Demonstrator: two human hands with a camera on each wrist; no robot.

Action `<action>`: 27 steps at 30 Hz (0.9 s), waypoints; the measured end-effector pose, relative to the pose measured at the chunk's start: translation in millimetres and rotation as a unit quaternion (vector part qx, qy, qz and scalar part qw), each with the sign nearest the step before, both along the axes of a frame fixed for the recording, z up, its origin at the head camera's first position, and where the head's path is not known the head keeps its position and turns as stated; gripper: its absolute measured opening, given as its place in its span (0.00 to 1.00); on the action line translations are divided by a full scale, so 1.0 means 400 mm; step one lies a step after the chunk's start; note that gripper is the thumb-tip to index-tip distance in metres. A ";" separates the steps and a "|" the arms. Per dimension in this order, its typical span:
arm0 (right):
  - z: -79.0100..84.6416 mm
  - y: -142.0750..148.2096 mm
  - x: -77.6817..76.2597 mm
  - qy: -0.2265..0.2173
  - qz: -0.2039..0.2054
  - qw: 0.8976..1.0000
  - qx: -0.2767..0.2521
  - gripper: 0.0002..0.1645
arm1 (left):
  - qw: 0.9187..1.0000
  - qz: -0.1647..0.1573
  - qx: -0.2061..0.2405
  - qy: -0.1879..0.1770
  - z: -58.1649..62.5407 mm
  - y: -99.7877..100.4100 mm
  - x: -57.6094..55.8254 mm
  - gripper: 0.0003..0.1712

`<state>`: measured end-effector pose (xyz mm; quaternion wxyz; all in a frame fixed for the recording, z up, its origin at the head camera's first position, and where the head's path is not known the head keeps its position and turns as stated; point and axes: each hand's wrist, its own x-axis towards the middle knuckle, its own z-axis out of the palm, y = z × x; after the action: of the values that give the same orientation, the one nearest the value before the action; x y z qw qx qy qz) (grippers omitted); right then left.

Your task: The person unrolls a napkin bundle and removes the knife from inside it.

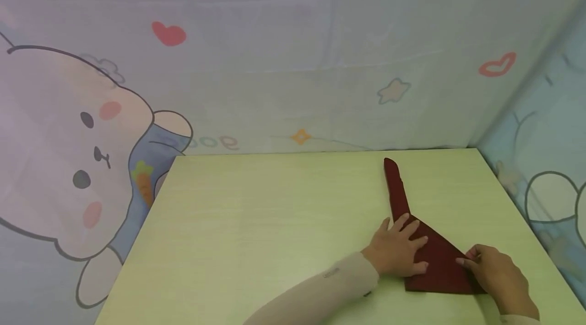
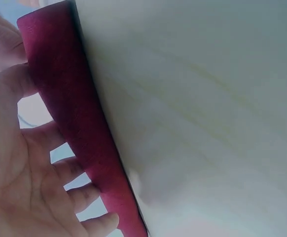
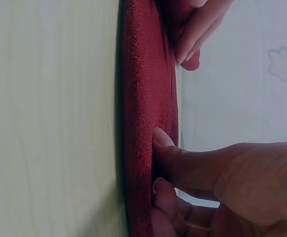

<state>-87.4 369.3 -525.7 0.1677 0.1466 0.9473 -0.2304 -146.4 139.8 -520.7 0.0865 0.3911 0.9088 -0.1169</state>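
Observation:
A dark red folded cloth lies on the table, wide at the near end, with a narrow strip running toward the back. Across its left part rests my left hand, fingers spread and fairly straight. The left wrist view shows those fingers touching the edge of the thick red fabric. At the right slanting edge, my right hand pinches the cloth between thumb and curled fingers. In the right wrist view the thumb presses on the red fabric, and the fingertips are partly hidden.
The pale wood-look table extends well to the left of the cloth. Behind it hangs a printed backdrop with hearts and a bear figure, and another printed sheet stands along the right side.

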 end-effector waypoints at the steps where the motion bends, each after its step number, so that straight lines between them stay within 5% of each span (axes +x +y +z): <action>1: 0.001 -0.002 0.001 0.000 0.000 1.000 0.000 0.20 | 1.000 0.000 0.004 -0.004 0.003 -0.006 -0.001 0.34; 18: 0.013 -0.003 0.009 -0.001 0.010 1.000 0.001 0.21 | 0.994 0.036 0.023 -0.096 0.028 -0.108 -0.044 0.42; 27: 0.001 0.003 0.000 -0.007 0.009 1.000 0.001 0.22 | 0.999 -0.005 -0.001 -0.054 0.025 -0.091 -0.045 0.39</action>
<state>-87.2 370.6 -525.3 0.1760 0.1402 0.9475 -0.2271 -164.4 103.3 -510.6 0.1352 0.4013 0.9007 -0.0967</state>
